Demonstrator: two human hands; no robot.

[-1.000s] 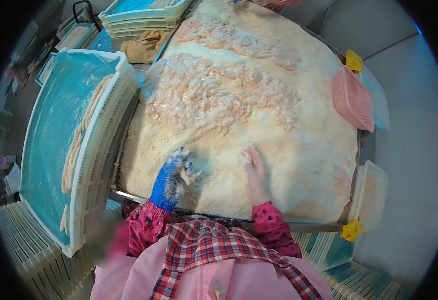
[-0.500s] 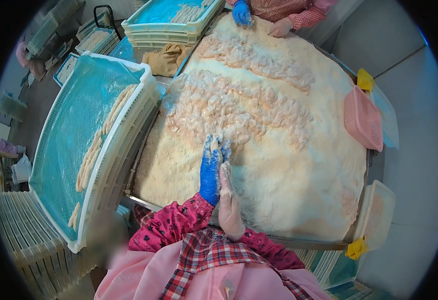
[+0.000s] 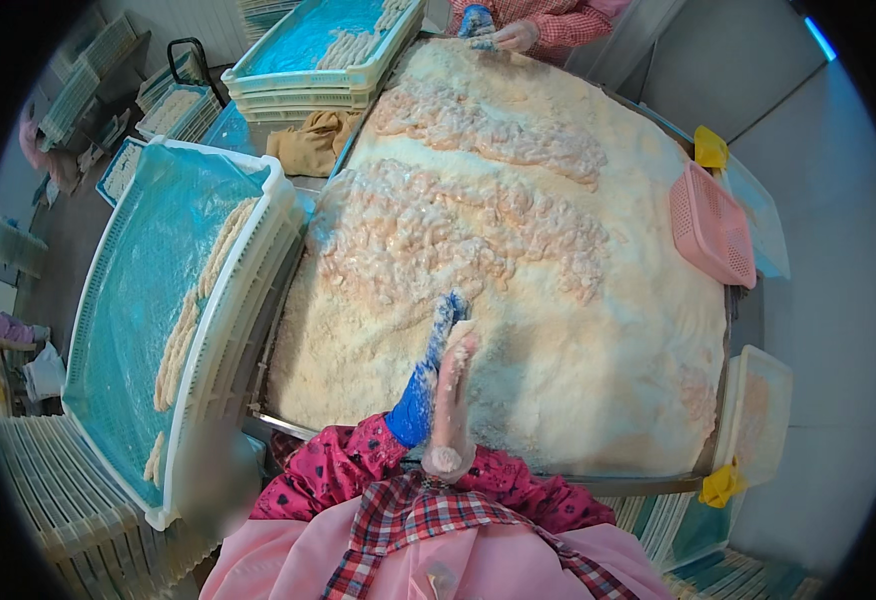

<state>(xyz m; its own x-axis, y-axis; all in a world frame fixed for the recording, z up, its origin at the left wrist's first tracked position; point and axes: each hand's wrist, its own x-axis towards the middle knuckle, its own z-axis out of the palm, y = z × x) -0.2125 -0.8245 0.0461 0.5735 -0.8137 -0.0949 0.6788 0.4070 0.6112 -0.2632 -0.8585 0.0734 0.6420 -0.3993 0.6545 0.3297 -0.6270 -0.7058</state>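
My left hand (image 3: 422, 385), in a crumb-dusted blue glove, is upright with its fingers straight. Palm to palm against it lies my right hand (image 3: 452, 390), in a translucent, powder-coated glove. A pale coated lump (image 3: 445, 460) shows at the heel of the hands; what lies between the palms is hidden. Both hands are over the near part of a table spread with pale crumbs (image 3: 558, 400). Just beyond my fingertips is a wide heap of glistening pinkish raw meat pieces (image 3: 408, 240), and a second band of meat (image 3: 488, 125) lies farther back.
At left, a stack of white trays (image 3: 198, 400) bears a blue-lined top tray with twisted coated strips (image 3: 183, 340). More trays (image 3: 298, 85) and a brown cloth (image 3: 313, 143) are behind. A pink basket (image 3: 713, 225) sits on the right edge. A co-worker's gloved hands (image 3: 498, 32) work at the far edge.
My hands, still together, have shifted slightly, the right sliding along the left, and the pale lump has come into sight. The co-worker's hands have come together. The whole view has tilted a little.
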